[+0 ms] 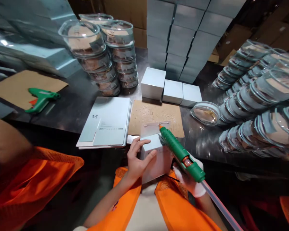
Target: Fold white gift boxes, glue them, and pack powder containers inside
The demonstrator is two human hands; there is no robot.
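The left hand (137, 160) grips the side of a small pale grey cardboard box (153, 154) at the dark worktop (74, 106) edge; the gloved right hand (190, 179) clasps a green glue gun (181, 154), nozzle at the box's open flap.

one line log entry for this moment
left hand steadies small white cardboard box | right hand holds green glue gun, nozzle at box flap
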